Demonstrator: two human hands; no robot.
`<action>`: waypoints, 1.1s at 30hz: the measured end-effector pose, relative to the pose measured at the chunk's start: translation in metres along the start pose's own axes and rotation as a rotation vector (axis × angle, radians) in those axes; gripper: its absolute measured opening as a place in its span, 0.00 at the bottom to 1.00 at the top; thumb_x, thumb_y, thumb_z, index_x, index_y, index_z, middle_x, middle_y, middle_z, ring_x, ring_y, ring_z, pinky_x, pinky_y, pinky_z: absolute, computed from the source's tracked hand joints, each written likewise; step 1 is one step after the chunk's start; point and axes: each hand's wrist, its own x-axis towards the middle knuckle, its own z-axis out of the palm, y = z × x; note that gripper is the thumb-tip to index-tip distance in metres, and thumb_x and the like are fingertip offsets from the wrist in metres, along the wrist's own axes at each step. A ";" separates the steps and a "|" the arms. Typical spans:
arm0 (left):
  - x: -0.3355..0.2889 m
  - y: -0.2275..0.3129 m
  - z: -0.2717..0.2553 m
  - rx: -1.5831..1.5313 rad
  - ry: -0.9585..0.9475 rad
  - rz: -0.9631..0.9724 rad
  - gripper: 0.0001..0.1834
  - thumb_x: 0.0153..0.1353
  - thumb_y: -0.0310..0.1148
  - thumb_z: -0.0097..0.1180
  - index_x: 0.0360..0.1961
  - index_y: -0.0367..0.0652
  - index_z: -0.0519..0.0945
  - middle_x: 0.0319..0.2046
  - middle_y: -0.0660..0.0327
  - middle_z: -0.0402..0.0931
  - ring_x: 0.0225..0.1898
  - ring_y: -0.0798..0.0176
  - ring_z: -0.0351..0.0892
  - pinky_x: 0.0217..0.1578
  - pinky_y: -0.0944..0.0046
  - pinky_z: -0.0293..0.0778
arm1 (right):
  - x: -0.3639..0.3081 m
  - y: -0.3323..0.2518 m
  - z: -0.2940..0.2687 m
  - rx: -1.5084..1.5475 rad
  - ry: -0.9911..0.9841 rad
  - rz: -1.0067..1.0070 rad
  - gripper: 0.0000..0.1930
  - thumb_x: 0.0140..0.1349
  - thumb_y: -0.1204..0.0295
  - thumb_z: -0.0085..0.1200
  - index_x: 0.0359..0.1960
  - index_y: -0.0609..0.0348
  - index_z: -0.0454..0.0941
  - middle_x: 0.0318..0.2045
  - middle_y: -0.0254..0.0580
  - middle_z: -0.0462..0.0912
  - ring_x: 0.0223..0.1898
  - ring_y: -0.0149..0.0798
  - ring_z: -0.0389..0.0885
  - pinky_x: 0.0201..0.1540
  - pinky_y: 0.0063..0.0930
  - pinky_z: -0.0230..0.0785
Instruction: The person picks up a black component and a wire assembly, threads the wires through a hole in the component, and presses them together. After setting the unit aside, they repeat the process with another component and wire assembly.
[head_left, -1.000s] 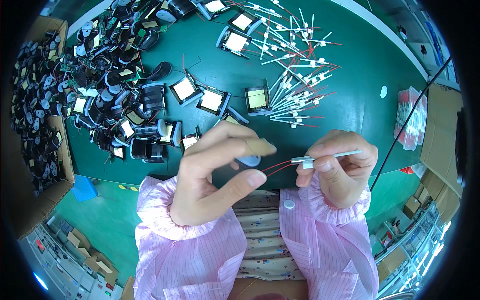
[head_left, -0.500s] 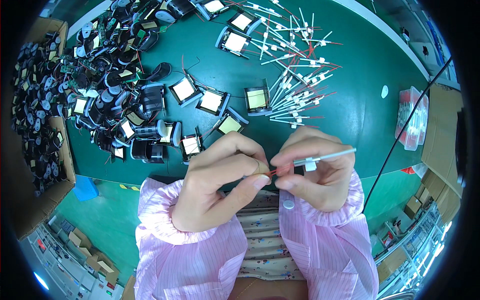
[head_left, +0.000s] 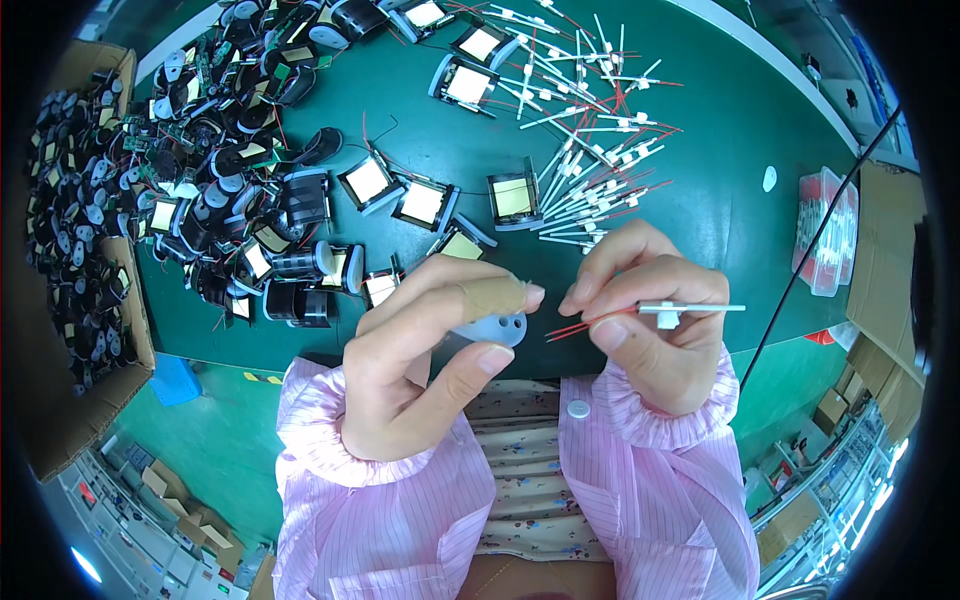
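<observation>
One desk [head_left: 720, 170]: smooth and green, spread out before me.
Cardboard box [head_left: 125, 390]: one, brown, open-topped, to my left, full of black parts [head_left: 75, 210] too jumbled to count.
Heap [head_left: 230, 185]: curved, glossy black plastic shells with grey rounded ends, green boards and thin wires, tangled on the desk's left side; overlapping, so I cannot give a number.
Sleeves [head_left: 370, 540]: two, pink striped cloth, gathered at the cuffs.
Fan of rods [head_left: 597, 210]: slim, straight and white, with blocky white pieces and red leads, well over twenty, crossing one another beyond my hands.
Hands: two, apart. My left hand [head_left: 410, 350] curls around a part, index finger wrapped in a tan band [head_left: 495, 293]; my right hand [head_left: 660, 350] pinches one rod.
Clear tub [head_left: 825, 235]: one, plastic, at the desk's right, with white and red pieces inside.
Black frames [head_left: 468, 85]: about eight lie apart from the heap, each with a pale, flat square.
Blue-grey piece [head_left: 490, 329]: one, rounded, at least two holes, showing between my left thumb and index finger.
Held rod [head_left: 715, 308]: one, white, lying level over the desk's near edge, with one white block [head_left: 667, 320].
Red wires [head_left: 578, 327]: two, thin, pointing from my right fingers toward the blue-grey piece, just short of it.
</observation>
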 end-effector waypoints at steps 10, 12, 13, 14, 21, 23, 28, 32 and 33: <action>0.002 -0.007 -0.002 0.144 -0.039 0.105 0.09 0.47 0.17 0.63 0.33 0.34 0.82 0.37 0.53 0.76 0.33 0.63 0.77 0.33 0.68 0.73 | -0.001 -0.008 0.006 -0.203 -0.085 -0.035 0.09 0.47 0.86 0.61 0.32 0.66 0.83 0.33 0.46 0.80 0.33 0.34 0.79 0.36 0.23 0.71; 0.003 -0.006 -0.001 0.121 -0.043 0.104 0.08 0.48 0.17 0.62 0.32 0.33 0.82 0.37 0.53 0.75 0.32 0.63 0.77 0.31 0.69 0.73 | -0.001 -0.007 0.006 -0.118 -0.083 -0.017 0.09 0.48 0.87 0.61 0.33 0.66 0.83 0.34 0.46 0.80 0.34 0.34 0.80 0.37 0.23 0.71; 0.003 -0.006 -0.001 0.121 -0.044 0.103 0.08 0.48 0.17 0.62 0.32 0.33 0.82 0.37 0.53 0.75 0.32 0.63 0.77 0.31 0.69 0.73 | -0.001 -0.007 0.007 -0.118 -0.081 -0.016 0.09 0.48 0.87 0.61 0.33 0.66 0.83 0.34 0.46 0.80 0.34 0.34 0.80 0.37 0.23 0.71; 0.004 -0.006 -0.002 0.123 -0.067 0.112 0.07 0.49 0.18 0.62 0.32 0.33 0.82 0.37 0.53 0.75 0.32 0.64 0.77 0.30 0.70 0.73 | -0.001 -0.006 0.007 -0.096 -0.081 -0.005 0.09 0.48 0.86 0.61 0.33 0.66 0.83 0.34 0.46 0.80 0.34 0.34 0.80 0.37 0.23 0.71; 0.003 -0.004 -0.008 0.114 -0.143 0.111 0.08 0.50 0.17 0.59 0.34 0.31 0.82 0.37 0.52 0.75 0.32 0.63 0.77 0.31 0.69 0.73 | 0.001 -0.003 0.007 -0.058 -0.112 0.019 0.08 0.49 0.87 0.59 0.32 0.67 0.82 0.35 0.47 0.79 0.36 0.35 0.79 0.39 0.24 0.71; 0.002 -0.005 -0.008 0.114 -0.120 0.106 0.09 0.50 0.17 0.59 0.35 0.30 0.81 0.38 0.52 0.75 0.33 0.62 0.77 0.32 0.68 0.73 | -0.001 -0.001 0.007 -0.069 -0.058 0.011 0.07 0.50 0.87 0.59 0.32 0.67 0.81 0.35 0.47 0.79 0.37 0.35 0.79 0.40 0.24 0.71; 0.006 -0.011 -0.008 0.234 -0.138 0.299 0.19 0.51 0.18 0.54 0.46 0.24 0.73 0.39 0.40 0.75 0.40 0.53 0.75 0.40 0.62 0.71 | -0.006 0.004 0.010 0.088 0.156 0.013 0.06 0.53 0.86 0.58 0.32 0.67 0.79 0.36 0.49 0.79 0.40 0.35 0.78 0.42 0.25 0.70; -0.001 -0.008 0.005 0.228 0.068 0.278 0.27 0.45 0.16 0.63 0.49 0.27 0.70 0.44 0.43 0.76 0.43 0.49 0.78 0.42 0.59 0.74 | -0.006 -0.009 0.024 0.142 0.179 0.067 0.04 0.55 0.82 0.56 0.32 0.68 0.76 0.35 0.52 0.79 0.39 0.41 0.80 0.46 0.35 0.72; -0.001 -0.011 0.006 0.226 0.069 0.322 0.28 0.44 0.16 0.65 0.49 0.28 0.69 0.43 0.42 0.76 0.45 0.47 0.78 0.43 0.57 0.75 | -0.007 -0.010 0.024 0.054 0.166 0.042 0.04 0.58 0.78 0.54 0.30 0.68 0.73 0.33 0.54 0.77 0.39 0.47 0.81 0.49 0.44 0.74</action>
